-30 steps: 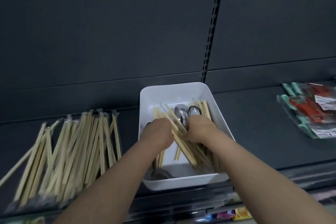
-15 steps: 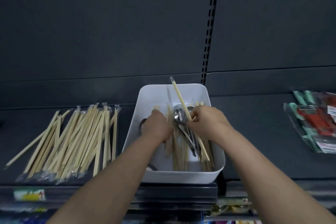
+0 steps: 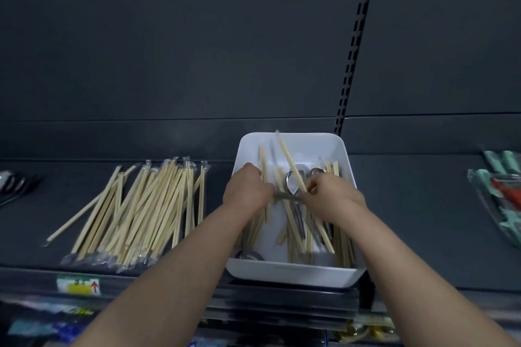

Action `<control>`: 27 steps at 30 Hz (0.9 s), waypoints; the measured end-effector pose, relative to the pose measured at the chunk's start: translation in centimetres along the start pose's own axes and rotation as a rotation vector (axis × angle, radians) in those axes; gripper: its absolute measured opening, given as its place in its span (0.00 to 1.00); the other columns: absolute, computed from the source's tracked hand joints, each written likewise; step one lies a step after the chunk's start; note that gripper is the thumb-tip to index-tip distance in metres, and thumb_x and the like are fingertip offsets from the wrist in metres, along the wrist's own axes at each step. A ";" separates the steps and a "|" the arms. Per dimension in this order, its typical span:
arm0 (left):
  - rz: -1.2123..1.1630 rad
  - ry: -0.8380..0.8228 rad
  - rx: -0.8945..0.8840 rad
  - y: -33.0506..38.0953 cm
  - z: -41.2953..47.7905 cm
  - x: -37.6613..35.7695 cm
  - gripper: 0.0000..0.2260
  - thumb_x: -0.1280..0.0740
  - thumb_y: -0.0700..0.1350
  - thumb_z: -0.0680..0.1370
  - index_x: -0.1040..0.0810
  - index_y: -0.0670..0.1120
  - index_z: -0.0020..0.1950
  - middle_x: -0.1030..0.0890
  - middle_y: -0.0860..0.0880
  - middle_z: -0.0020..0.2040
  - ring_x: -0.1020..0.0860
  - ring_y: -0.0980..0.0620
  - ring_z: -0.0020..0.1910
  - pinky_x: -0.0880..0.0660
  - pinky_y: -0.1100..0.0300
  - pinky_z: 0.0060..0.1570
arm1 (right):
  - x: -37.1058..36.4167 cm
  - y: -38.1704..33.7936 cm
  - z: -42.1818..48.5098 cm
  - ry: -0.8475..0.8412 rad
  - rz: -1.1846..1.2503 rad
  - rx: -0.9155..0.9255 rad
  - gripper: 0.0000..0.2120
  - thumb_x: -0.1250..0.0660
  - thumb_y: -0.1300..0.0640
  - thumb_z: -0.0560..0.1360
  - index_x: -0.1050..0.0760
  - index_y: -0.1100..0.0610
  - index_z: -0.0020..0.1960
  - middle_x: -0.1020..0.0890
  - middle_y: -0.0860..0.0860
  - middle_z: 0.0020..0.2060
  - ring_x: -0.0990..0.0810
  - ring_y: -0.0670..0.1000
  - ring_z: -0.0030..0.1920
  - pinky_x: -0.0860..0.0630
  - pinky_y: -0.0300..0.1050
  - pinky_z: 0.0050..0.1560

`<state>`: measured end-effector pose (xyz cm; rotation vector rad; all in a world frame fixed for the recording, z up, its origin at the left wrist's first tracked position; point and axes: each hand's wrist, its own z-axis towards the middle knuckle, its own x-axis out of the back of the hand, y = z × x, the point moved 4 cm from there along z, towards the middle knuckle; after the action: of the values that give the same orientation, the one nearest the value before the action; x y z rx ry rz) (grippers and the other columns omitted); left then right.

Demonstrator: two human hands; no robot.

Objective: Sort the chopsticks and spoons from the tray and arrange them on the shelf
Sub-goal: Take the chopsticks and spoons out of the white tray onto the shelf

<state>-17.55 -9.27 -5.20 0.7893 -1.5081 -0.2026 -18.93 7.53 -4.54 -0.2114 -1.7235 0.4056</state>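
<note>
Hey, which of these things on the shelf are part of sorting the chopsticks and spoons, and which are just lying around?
In the job: white tray; tray chopsticks; tray spoons; sorted chopstick pile; far-left spoons.

Just lying about: green and red packets; shelf-edge label.

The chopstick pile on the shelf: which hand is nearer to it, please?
Left. The left hand is in the tray beside the chopstick pile; the right hand lies farther right.

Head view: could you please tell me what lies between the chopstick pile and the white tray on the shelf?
Bare dark shelf, crossed nearer the front by the left forearm, as the head view shows.
</note>
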 end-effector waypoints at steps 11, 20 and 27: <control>0.256 -0.191 -0.052 1.0 -0.1 -4.9 0.07 0.32 0.47 0.72 0.24 0.44 0.44 0.17 0.44 0.46 0.18 0.44 0.48 0.23 0.56 0.49 | 1.6 1.3 -0.4 0.114 -0.085 -0.026 0.07 0.38 0.50 0.74 0.22 0.49 0.47 0.23 0.49 0.40 0.27 0.55 0.42 0.31 0.43 0.41; 0.147 -0.015 -0.095 2.0 0.6 -2.6 0.17 0.30 0.50 0.74 0.25 0.47 0.60 0.18 0.46 0.53 0.21 0.44 0.54 0.25 0.54 0.51 | 1.7 1.5 0.0 0.098 0.010 0.060 0.07 0.37 0.51 0.74 0.22 0.49 0.48 0.18 0.47 0.44 0.22 0.54 0.47 0.29 0.43 0.40; -0.122 0.152 -0.100 -1.3 -0.4 5.0 0.18 0.30 0.49 0.75 0.24 0.47 0.64 0.19 0.50 0.47 0.20 0.48 0.47 0.21 0.52 0.49 | 0.7 -5.0 0.5 0.142 0.199 0.240 0.17 0.36 0.48 0.75 0.29 0.45 0.65 0.18 0.40 0.38 0.20 0.49 0.50 0.25 0.45 0.48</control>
<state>-16.26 -13.03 -1.91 0.7994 -1.2979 -0.2999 -19.09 3.08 -2.01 -0.2319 -1.5044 0.7223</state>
